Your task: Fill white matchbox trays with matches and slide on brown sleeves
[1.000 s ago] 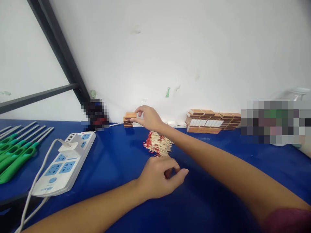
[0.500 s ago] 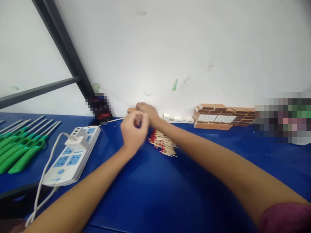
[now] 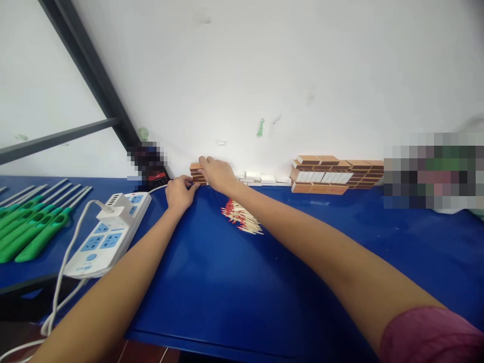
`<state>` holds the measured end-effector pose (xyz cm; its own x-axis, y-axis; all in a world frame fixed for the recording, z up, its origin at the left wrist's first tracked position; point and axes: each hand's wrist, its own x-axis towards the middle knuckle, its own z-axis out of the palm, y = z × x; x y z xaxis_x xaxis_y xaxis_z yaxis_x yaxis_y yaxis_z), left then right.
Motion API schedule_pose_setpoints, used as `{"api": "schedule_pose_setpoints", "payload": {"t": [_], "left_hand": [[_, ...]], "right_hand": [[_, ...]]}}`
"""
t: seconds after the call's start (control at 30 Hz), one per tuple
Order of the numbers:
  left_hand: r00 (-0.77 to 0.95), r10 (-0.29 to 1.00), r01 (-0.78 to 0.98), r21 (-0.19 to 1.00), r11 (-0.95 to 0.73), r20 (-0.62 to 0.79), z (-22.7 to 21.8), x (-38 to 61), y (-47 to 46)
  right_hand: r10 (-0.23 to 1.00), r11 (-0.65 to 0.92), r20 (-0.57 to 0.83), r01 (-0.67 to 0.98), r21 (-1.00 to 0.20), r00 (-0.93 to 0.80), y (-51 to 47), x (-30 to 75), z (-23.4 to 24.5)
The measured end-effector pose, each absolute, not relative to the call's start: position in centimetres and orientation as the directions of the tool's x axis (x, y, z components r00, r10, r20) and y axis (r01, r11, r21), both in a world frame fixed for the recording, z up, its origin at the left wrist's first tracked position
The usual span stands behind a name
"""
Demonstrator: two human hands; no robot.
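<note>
Our right hand (image 3: 219, 175) grasps the small stack of orange-brown cardboard boxes (image 3: 195, 172) by the white wall (image 3: 234, 91); our left hand (image 3: 180, 194) touches it, grip unclear. Seemingly we align it; next calls for gentle pressure.

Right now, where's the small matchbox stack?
In the head view, the small matchbox stack stands left of centre near the wall, with the left hand and the right hand at it.

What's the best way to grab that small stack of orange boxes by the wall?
Probably grip the small stack of orange boxes at its left and right ends, pressing inward: it is layered, so boxes might slip apart. Come from the front; the wall stands close behind.
</note>
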<state>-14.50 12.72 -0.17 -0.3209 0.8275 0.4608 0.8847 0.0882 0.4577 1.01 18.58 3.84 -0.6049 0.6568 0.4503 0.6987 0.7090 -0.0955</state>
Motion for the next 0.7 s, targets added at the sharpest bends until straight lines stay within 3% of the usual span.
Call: {"api": "schedule_pose_setpoints", "payload": {"t": [0.23,0.7], "left_hand": [[-0.328,0.842,0.867,0.490,0.088,0.428,0.0,-14.9,13.2],[-0.233,0.885,0.783,0.618,-0.075,0.404,0.2,-14.6,13.1]], "right_hand": [[0.631,0.736,0.414,0.675,-0.052,-0.656,19.5,1.0,4.2],[0.645,0.734,0.332,0.679,-0.018,-0.689,19.3,2.1,4.4]]}}
